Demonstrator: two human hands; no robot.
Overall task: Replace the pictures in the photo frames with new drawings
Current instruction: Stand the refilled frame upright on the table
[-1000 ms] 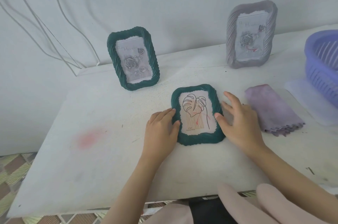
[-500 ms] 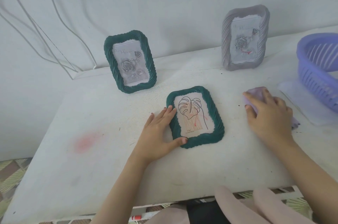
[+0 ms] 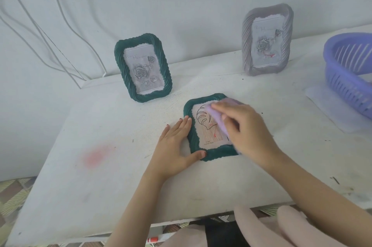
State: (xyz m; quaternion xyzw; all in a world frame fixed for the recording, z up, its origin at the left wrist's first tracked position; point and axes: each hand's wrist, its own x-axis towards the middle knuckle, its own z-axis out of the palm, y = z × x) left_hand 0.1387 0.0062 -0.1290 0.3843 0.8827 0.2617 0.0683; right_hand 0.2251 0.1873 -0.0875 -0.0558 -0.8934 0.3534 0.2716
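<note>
The dark green rope-rimmed rectangular photo frame point(image 3: 218, 154) lies flat, face up, near the middle of the white surface point(image 3: 120, 176), already carrying a black line drawing point(image 3: 209, 136) of a leaf on pale paper. Its long axis runs away from the person, the far end leaning a little to the left. The right hand point(image 3: 247, 128) has its grip closed around a folded lilac cloth point(image 3: 218, 119), fingers bent over it and pressing it onto the far right part of the glass; motion blur hides exactly how the thumb sits. From that grip the uncovered glass lies toward the person and to the left, so a wipe would likely travel down the long axis. The left hand point(image 3: 175, 146) lies flat on the surface with straight fingers along the frame's left long side and the thumb touching its near left corner, holding nothing, apparently bracing the frame against sliding. Well behind, an upright dark green frame point(image 3: 143, 68) and an upright grey frame point(image 3: 266, 40) each show a rose picture, seemingly not yet replaced.
</note>
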